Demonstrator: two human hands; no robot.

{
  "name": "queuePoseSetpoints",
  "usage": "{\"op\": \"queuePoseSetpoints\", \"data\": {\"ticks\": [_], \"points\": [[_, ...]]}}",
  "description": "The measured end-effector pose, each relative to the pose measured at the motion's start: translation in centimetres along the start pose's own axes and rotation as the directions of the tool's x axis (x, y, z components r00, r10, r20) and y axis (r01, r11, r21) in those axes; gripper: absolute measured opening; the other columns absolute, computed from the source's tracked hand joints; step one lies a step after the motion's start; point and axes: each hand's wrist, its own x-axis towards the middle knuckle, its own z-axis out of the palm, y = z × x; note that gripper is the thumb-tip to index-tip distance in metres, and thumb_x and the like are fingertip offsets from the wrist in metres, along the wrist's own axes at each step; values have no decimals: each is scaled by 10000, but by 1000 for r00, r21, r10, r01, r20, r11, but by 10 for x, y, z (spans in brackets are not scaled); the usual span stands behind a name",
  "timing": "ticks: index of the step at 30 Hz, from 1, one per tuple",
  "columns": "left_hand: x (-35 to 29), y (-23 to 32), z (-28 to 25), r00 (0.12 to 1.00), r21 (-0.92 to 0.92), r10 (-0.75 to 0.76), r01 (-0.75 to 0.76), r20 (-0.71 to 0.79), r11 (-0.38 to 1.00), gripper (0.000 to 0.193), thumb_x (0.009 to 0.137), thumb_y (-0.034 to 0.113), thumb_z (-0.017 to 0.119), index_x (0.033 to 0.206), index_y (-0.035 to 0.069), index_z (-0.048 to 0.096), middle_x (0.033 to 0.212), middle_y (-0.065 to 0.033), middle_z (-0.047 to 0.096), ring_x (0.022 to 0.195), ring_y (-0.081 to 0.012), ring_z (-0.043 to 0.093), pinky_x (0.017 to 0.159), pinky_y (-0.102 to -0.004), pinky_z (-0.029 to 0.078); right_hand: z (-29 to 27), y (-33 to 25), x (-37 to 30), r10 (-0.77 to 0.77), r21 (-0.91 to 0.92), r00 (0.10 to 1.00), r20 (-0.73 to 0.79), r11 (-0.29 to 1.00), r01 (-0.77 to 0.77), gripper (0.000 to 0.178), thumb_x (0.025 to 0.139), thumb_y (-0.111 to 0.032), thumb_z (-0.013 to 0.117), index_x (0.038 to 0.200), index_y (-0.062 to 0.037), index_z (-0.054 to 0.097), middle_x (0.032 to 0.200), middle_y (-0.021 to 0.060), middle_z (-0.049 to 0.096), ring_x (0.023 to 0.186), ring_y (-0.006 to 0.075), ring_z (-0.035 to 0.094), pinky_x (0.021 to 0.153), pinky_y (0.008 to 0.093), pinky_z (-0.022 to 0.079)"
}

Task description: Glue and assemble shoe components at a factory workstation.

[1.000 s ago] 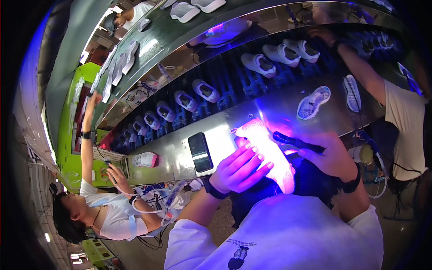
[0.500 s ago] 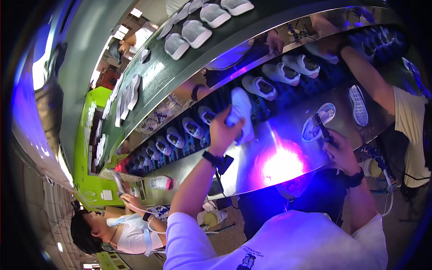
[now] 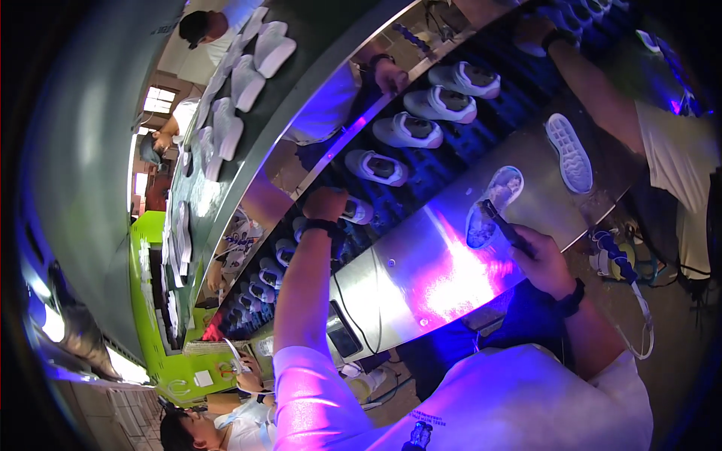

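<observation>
My left hand [image 3: 326, 204] reaches over the dark conveyor, right beside a white shoe [image 3: 358, 211] in the row. Its back faces me and its fingers are hidden, so I cannot tell whether it grips that shoe. Another white shoe [image 3: 376, 167] stands just farther along. My right hand [image 3: 543, 263] is closed round a dark-handled brush [image 3: 505, 228]. The brush's head rests at a pale, sole-shaped piece [image 3: 505, 186] lying on the metal bench. To its right lies a white shoe sole [image 3: 569, 154] with a patterned face up.
A co-worker's arm [image 3: 598, 98] reaches over the conveyor at right; another person [image 3: 195, 428] sits at lower left. Shoe parts [image 3: 247, 81] lie on the green upper belt [image 3: 301, 45]. A phone [image 3: 344, 331] and cable lie near the bench edge. Bright pink-white light falls there.
My left hand has let go of the white shoe it held and moved left to the row. A shoe now stands where the row had a gap. My right hand keeps the brush.
</observation>
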Motion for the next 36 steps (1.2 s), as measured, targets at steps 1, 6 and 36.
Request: {"op": "queuePoseSetpoints", "data": {"ticks": [1, 6, 36], "points": [[-7, 40, -40, 998, 13, -28, 29, -65, 1000, 540, 857, 492, 683, 1076, -1, 714, 1126, -255, 712, 1012, -384, 713, 879, -481, 579, -5, 3, -6, 22, 5, 999, -30, 1000, -22, 453, 918, 8, 679, 1359, 32, 574, 877, -20, 608, 744, 45, 523, 664, 233, 468], [26, 115, -112, 907, -170, 17, -97, -421, 981, 574, 872, 547, 644, 1033, 5, 743, 1109, -256, 720, 1044, -410, 701, 896, -504, 564, -7, 9, -2, -100, -44, 994, -53, 994, 98, 421, 923, -3, 689, 1332, 23, 593, 813, -13, 604, 712, 52, 542, 640, 248, 478], [-325, 160, -38, 882, -93, 404, -435, -243, 896, 776, 795, 444, 780, 1401, 28, 532, 791, -121, 615, 630, -274, 656, 537, -395, 545, -2, 5, -12, -18, -28, 992, -124, 1000, 15, 432, 935, -48, 676, 1354, 11, 583, 920, 82, 699, 740, 95, 638, 657, 285, 517]]}}
